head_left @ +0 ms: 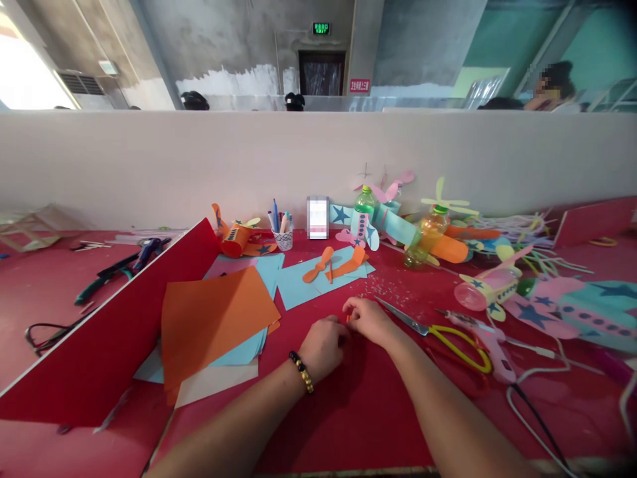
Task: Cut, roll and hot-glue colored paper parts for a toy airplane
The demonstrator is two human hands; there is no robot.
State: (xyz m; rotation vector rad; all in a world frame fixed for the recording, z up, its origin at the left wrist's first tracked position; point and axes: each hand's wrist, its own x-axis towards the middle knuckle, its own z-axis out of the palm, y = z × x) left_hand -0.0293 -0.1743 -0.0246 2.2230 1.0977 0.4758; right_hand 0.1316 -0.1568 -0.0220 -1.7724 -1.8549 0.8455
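Note:
My left hand (322, 348) and my right hand (368, 320) meet low over the red table, fingers curled in and nearly touching. A small orange piece (348, 319) shows at the fingertips of my right hand; most of it is hidden. Whether the left fingers also grip it is covered by the hand. Just beyond lies a light blue sheet (291, 292) bearing an orange paper propeller (317, 265) and an orange paper strip (348, 264). Scissors with yellow handles (460, 345) rest to the right of my right hand, beside a pink glue gun (478, 338).
A stack of orange paper (213, 325) lies left, against a red divider (119, 332). At the back stand a pen cup (283, 238) and a blurred white panel (318, 218). Paper-decorated bottle planes (365, 209) crowd the right side. White cables (522, 405) run at front right.

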